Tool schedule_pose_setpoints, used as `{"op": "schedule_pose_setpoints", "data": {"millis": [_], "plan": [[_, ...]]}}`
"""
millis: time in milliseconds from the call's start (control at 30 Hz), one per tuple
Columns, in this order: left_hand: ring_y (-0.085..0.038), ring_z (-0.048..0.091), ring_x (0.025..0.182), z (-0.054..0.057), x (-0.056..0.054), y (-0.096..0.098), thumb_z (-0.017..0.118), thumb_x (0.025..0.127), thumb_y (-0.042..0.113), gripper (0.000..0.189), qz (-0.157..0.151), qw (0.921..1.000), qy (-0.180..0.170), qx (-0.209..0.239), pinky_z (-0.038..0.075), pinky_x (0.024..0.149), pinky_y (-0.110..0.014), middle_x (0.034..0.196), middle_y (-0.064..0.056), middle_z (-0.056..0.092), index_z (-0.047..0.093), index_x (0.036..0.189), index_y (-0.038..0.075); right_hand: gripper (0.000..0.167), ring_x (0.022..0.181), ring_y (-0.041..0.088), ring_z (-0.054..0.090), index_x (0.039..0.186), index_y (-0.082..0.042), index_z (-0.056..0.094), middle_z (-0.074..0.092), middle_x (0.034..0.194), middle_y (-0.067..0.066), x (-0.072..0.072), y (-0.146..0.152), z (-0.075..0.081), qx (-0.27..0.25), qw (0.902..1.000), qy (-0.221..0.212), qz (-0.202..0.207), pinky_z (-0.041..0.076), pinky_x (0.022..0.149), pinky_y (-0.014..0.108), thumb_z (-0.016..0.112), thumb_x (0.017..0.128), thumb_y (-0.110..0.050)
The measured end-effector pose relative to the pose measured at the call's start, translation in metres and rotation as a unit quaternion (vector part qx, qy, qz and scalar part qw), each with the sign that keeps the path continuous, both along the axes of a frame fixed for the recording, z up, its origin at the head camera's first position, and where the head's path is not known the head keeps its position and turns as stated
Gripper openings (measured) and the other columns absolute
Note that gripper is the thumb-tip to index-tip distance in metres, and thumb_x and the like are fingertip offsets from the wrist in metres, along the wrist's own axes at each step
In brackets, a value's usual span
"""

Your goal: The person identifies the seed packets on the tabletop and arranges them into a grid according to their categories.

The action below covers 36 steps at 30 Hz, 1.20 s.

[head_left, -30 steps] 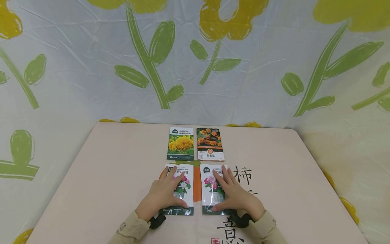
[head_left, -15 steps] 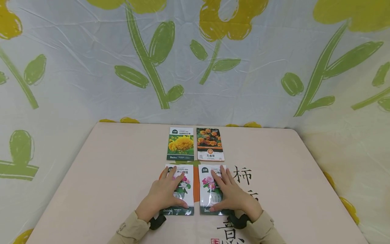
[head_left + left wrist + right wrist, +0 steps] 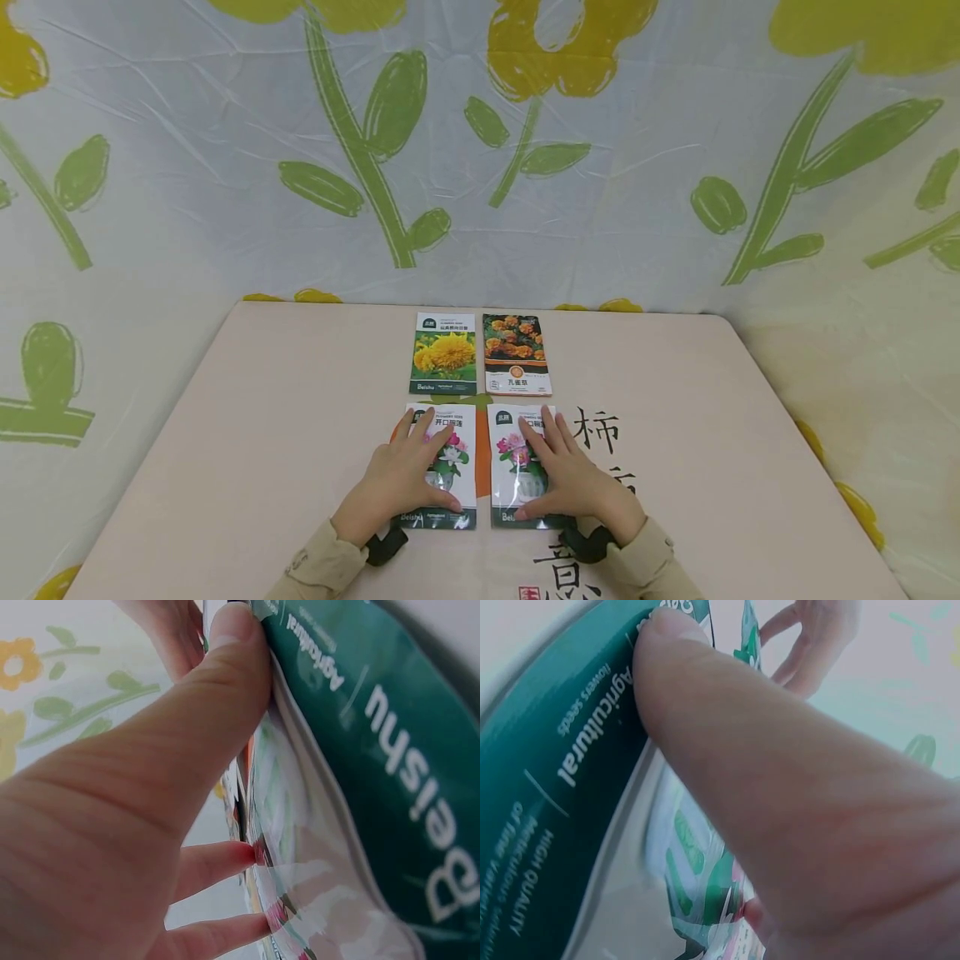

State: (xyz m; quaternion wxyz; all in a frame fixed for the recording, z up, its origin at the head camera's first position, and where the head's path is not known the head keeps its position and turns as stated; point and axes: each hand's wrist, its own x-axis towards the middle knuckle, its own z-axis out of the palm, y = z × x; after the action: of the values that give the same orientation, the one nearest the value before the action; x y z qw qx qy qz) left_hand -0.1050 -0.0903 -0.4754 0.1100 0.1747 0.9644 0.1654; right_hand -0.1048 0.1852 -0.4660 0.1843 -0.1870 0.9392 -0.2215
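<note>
Two near-identical flower seed packets lie side by side in the head view, each with pink blooms and a dark green bottom band. My left hand (image 3: pixel 397 477) rests on the left seed packet (image 3: pixel 463 475), fingers spread over its upper part and thumb near its lower band. My right hand (image 3: pixel 579 485) touches the right seed packet (image 3: pixel 506 479) in the same manner. In the left wrist view, the thumb (image 3: pixel 225 675) presses the green band and fingertips meet the printed front. The right wrist view shows the other thumb (image 3: pixel 705 712) on its packet's green band.
Beyond them lie a yellow-flower seed packet (image 3: pixel 444 357) and an orange-flower seed packet (image 3: pixel 517 354). All are on a pale pink table cover (image 3: pixel 262 450) with black characters (image 3: pixel 596 427) printed on it. A flower-patterned cloth (image 3: pixel 637 217) hangs behind the table.
My right hand and the packet under it have shifted slightly left, mostly before the half-second-old frame. The left hand stays in place on its packet.
</note>
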Motion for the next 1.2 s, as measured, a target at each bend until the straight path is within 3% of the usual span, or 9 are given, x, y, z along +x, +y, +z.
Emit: {"op": "schedule_pose_setpoints", "data": {"millis": [633,1200], "plan": [[-0.049,0.02,0.144,-0.0004,0.0012,-0.0007,0.082,0.059,0.071,0.109,0.0,1.0,0.0,0.004,0.054,0.082,-0.06,0.16,-0.016,0.028,0.047,0.149,0.021,0.123,0.147,0.048,-0.01,0.159,-0.016,0.022,-0.003,0.164,0.023,0.0006,0.0008,-0.0011,0.0,1.0,-0.004,0.003,0.024,0.104,0.075,0.085,0.064,-0.062],[-0.049,0.02,0.144,0.0009,0.0014,-0.0029,0.082,0.059,0.071,0.107,-0.006,0.9997,0.024,0.007,0.054,0.083,-0.06,0.159,-0.016,0.03,0.049,0.148,0.021,0.123,0.146,0.05,-0.01,0.159,-0.013,0.02,-0.005,0.163,0.024,0.001,0.0018,0.0027,-0.005,0.9999,-0.009,0.006,0.023,0.104,0.075,0.086,0.065,-0.059]]}}
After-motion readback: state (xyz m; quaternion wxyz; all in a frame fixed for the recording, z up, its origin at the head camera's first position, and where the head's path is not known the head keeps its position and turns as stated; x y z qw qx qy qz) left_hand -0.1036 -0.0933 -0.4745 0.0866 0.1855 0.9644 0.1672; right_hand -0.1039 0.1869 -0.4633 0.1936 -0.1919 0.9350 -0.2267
